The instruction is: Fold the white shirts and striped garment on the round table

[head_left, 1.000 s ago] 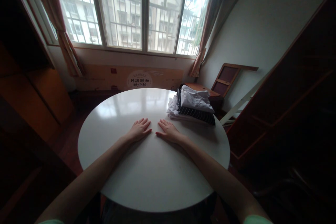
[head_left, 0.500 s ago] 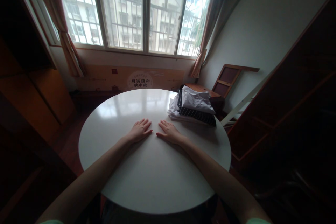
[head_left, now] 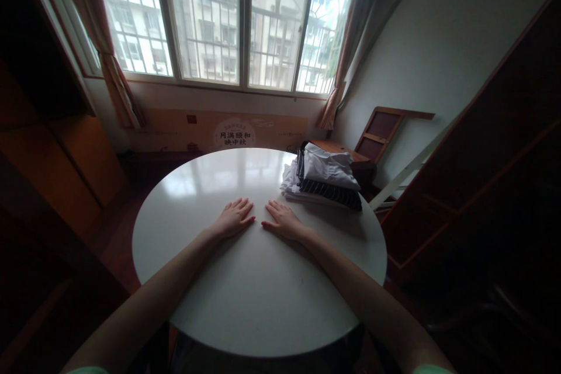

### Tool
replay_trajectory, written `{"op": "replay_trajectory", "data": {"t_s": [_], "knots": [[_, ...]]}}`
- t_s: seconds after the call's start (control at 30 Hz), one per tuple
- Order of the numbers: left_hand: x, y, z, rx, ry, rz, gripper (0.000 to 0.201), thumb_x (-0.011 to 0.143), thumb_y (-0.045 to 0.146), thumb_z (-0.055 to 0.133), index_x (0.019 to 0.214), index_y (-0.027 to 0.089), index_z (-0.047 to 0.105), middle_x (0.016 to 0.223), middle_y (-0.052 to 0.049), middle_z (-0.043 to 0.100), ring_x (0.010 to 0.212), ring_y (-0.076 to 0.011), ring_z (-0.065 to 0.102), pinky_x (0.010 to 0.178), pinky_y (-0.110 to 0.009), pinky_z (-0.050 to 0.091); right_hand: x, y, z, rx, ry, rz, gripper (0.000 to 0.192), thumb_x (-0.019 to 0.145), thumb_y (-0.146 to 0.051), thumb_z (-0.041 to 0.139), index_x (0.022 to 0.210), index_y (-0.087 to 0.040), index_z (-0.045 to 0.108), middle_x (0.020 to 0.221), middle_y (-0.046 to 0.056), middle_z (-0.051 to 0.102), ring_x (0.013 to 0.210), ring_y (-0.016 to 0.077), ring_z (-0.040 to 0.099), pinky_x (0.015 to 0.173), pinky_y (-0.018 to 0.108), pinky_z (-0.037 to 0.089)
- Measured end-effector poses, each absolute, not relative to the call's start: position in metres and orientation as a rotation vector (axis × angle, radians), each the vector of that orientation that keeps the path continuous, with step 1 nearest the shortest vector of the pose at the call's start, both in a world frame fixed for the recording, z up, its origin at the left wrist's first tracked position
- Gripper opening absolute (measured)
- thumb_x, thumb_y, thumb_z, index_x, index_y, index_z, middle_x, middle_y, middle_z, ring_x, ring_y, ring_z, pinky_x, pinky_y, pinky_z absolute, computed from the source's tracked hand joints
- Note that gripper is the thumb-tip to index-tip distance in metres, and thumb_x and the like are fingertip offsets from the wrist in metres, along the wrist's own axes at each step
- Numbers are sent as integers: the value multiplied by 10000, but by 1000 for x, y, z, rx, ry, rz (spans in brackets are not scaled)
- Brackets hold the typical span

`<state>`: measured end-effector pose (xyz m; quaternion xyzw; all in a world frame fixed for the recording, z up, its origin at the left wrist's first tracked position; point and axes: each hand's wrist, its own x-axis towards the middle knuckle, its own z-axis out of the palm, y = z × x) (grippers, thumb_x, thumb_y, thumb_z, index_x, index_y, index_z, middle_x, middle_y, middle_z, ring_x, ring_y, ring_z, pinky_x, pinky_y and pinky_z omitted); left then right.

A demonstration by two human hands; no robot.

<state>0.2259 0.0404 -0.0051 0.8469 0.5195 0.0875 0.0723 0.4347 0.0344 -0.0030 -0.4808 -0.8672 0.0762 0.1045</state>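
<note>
Both of my hands lie flat on a glossy white round table (head_left: 254,292), palms down. My left hand (head_left: 232,217) has its fingers spread and holds nothing. Just to its right rests my right hand (head_left: 284,221), also with fingers apart and nothing in it. A narrow gap separates the two thumbs. Beyond my right hand, at the table's far right, sits a stack of folded clothes (head_left: 322,178). White or pale garments (head_left: 331,165) lie on top and at the bottom, with a black striped garment (head_left: 335,194) between them. Neither hand touches the stack.
A barred window (head_left: 241,23) with tied curtains (head_left: 107,64) is behind the table. Below it leans a long printed cardboard panel (head_left: 175,128). At the right are a wooden chair (head_left: 377,134) and a dark wooden panel (head_left: 464,187). Cabinets (head_left: 83,158) stand at left.
</note>
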Motion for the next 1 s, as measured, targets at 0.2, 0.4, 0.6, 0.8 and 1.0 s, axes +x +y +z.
{"op": "replay_trajectory", "data": {"t_s": [0.2, 0.4, 0.6, 0.8, 1.0], "knots": [[226, 39, -4, 2547, 1562, 249, 574, 870, 518, 299, 1346, 206, 376, 1457, -102, 287, 1354, -265, 214, 1072, -451, 213, 436, 36, -5, -1409, -2551, 224, 657, 829, -563, 411, 1321, -127, 410, 1431, 172, 299, 1336, 277, 251, 1069, 450, 222], [226, 39, -4, 2542, 1565, 250, 573, 872, 510, 300, 1350, 202, 371, 1457, -103, 285, 1354, -266, 213, 1072, -452, 209, 435, 35, -4, -1419, -2552, 223, 651, 833, -554, 413, 1326, -130, 404, 1433, 167, 298, 1338, 273, 247, 1072, 445, 220], [226, 40, -5, 2541, 1560, 255, 581, 871, 517, 298, 1351, 199, 370, 1458, -105, 284, 1354, -270, 213, 1073, -453, 208, 435, 35, -3, -1428, -2562, 230, 679, 834, -571, 396, 1341, -118, 387, 1437, 169, 288, 1337, 277, 247, 1072, 441, 218], [226, 39, -4, 2545, 1554, 245, 591, 874, 516, 289, 1356, 183, 366, 1458, -111, 282, 1353, -275, 211, 1077, -456, 201, 435, 35, -4, -1433, -2569, 220, 683, 834, -579, 392, 1343, -124, 387, 1437, 162, 295, 1337, 274, 247, 1074, 427, 214], [226, 39, -3, 2545, 1559, 248, 575, 875, 502, 304, 1350, 186, 375, 1454, -111, 289, 1349, -282, 220, 1073, -460, 209, 435, 36, -4, -1423, -2569, 211, 677, 836, -559, 410, 1336, -103, 394, 1428, 178, 304, 1331, 283, 256, 1070, 431, 221]]}}
